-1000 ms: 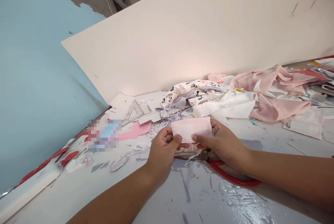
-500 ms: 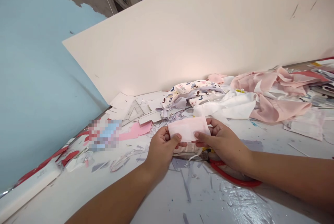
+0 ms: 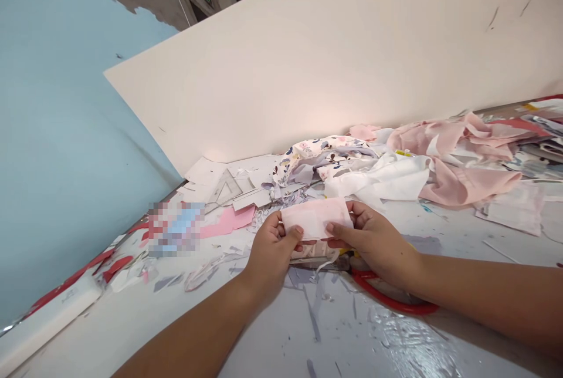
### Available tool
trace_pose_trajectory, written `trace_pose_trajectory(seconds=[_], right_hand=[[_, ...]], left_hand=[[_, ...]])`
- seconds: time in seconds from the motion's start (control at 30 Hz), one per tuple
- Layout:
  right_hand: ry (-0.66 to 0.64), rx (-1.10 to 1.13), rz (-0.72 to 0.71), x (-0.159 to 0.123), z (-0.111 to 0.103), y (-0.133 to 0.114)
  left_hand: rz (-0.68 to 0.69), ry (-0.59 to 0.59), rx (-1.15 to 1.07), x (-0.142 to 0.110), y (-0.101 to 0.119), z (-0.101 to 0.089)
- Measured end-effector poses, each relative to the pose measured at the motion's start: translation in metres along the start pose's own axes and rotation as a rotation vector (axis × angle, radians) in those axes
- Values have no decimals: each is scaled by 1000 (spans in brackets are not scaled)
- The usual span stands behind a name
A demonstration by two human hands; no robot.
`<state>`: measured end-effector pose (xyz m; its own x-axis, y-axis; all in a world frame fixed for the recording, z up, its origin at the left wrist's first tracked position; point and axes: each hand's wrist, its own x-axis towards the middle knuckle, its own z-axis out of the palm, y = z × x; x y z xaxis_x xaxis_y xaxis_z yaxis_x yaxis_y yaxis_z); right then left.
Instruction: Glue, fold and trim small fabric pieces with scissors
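Note:
Between both hands I hold a small folded piece of pale pink fabric (image 3: 314, 216), its flat face towards me. My left hand (image 3: 275, 246) pinches its left end, thumb in front and fingers curled behind. At the right end, my right hand (image 3: 380, 240) grips it the same way. Scissors with red handles (image 3: 396, 303) lie on the table under my right hand, partly hidden by it. Just below the held fabric, a pale strip or bundle (image 3: 314, 252) shows near the scissor blades; what it is I cannot tell.
A floral cloth (image 3: 325, 149), white fabric (image 3: 387, 178) and pink fabric (image 3: 466, 181) lie heaped along the white board (image 3: 308, 73). A clear set square (image 3: 226, 187) and pink scraps (image 3: 229, 219) are at the left. Thin offcuts litter the table (image 3: 272, 337).
The held fabric and both hands have shifted very slightly to the left. Both grips stay the same, and the scissors lie where they were.

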<state>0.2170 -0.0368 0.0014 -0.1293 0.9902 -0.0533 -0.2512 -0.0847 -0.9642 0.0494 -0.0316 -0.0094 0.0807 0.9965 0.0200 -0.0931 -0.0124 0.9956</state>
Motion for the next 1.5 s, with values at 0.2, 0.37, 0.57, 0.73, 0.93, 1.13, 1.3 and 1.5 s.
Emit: trace_pose_trajectory(seconds=[0.2, 0.37, 0.57, 0.73, 0.93, 1.13, 1.3, 1.5], right_hand=[[20, -94, 7, -2, 1, -3], [59, -140, -23, -2, 1, -3], [-4, -123, -48, 1, -2, 1], [-44, -559, -65, 4, -16, -17], [-301, -1509, -42, -9, -37, -37], [-359, -1699, -112, -10, -38, -27], [-417, -1695, -138, -13, -30, -35], [-434, -1627, -82, -19, -31, -49]], left_hand=[[-46, -71, -89, -8, 6, 6], [-94, -118, -126, -11, 9, 9], [-14, -4, -24, -1, 0, 1], [53, 115, 59, 10, 8, -11], [56, 158, 189, 21, 15, -21], [99, 171, 391, 25, 8, -27], [129, 208, 513, 25, 13, -32], [144, 219, 652, 31, 20, -41]])
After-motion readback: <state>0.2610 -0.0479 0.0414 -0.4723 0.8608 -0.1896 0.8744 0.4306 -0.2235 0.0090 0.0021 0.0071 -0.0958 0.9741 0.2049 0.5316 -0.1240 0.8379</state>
